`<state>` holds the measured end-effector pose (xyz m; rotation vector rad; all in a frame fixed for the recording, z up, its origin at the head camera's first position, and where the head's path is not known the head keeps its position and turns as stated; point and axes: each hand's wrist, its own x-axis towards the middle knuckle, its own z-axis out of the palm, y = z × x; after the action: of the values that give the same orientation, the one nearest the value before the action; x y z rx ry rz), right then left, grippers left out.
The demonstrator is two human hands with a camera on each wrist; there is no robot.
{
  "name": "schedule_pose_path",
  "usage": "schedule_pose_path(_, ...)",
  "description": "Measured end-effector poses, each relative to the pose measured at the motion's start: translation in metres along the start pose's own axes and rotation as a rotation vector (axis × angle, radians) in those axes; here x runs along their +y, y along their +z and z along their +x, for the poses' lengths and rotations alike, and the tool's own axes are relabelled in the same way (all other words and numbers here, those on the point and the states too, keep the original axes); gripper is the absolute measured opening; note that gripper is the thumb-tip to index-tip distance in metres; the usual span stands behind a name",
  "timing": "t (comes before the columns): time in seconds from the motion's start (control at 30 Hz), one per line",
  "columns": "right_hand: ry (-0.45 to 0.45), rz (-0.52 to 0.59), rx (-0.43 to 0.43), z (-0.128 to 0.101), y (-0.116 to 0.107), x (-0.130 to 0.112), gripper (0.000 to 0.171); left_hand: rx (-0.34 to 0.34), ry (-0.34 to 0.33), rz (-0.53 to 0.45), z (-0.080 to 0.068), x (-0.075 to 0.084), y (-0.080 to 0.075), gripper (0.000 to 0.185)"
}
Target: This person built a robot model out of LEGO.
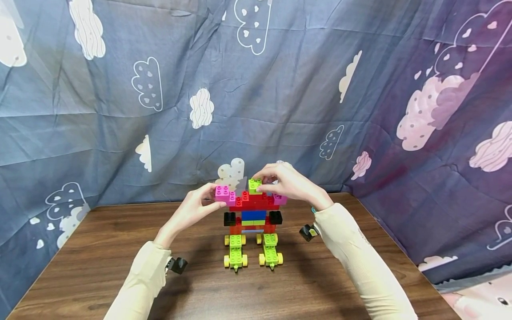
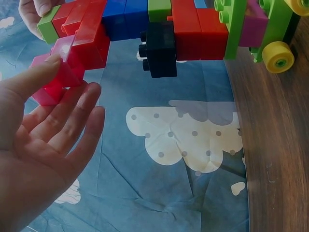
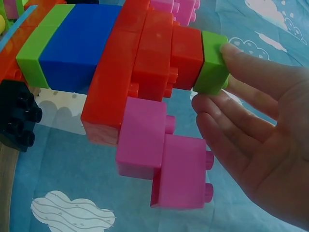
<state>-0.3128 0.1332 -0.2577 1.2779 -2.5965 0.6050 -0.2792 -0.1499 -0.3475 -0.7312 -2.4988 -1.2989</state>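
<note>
My right hand (image 1: 289, 182) is pinching the green brick (image 1: 254, 185) atop the block robot (image 1: 253, 222); my left hand (image 1: 197, 205), grip relaxed wide, is touching its pink brick (image 1: 224, 193).

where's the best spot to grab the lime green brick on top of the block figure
Probably pinch the lime green brick across its two bare side faces, coming from above. It sits topmost on the red bricks with nothing stacked on it, and the right hand already has thumb and finger on it there. The left hand steadies the pink brick.
</note>
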Motion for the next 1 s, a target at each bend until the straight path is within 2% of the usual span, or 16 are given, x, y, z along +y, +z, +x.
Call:
schedule_pose_path(0.43,0.021,-0.032,-0.033,0.0002,-0.0029,-0.0052,0.029,0.002,-0.005,0.009,-0.0004,0.0019,0.0003,0.043)
schedule_pose_path(0.73,0.019,-0.084,-0.004,-0.0010,-0.0010,-0.0078,0.029,0.004,0.005,0.020,-0.0006,0.0021,-0.0013,0.042)
schedule_pose_path(1.0,0.029,-0.104,-0.015,-0.0014,-0.0002,-0.0096,0.029,0.009,0.013,0.027,-0.0007,0.0015,-0.0010,0.040)
